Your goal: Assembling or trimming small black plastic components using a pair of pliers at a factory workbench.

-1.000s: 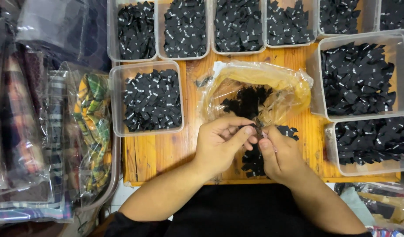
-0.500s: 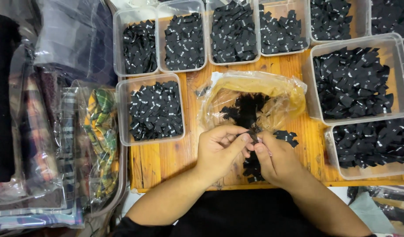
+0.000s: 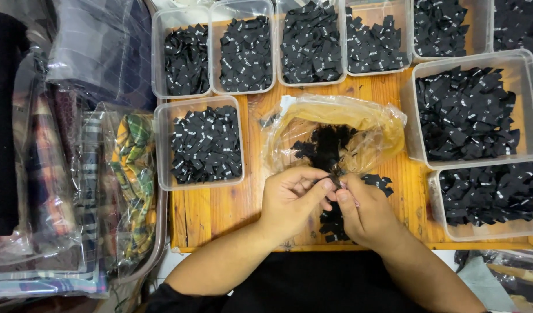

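Both hands are meeting over the near edge of the wooden tabletop [image 3: 220,214], fingertips pinched together on one small black woven label [image 3: 336,181]. The left hand [image 3: 289,200] is curling its fingers in, thumb and forefinger closing tightly on the label's left end, while the right hand [image 3: 365,214] is nipping the other end between thumb and forefinger, the rest of its fingers folded loosely beneath. The label is lying just in front of the crinkled, translucent yellowish plastic bag [image 3: 359,124], which is sagging open near the middle of the tabletop and spilling a loose heap of black labels [image 3: 324,148] toward the hands. A clear, square plastic tub [image 3: 162,145] of flat black labels is sitting toward the left edge, and similar tubs are lining the far edge and right side. Beyond the left edge, folded plaid fabrics in glossy plastic wrap [image 3: 127,174] are stacking up.
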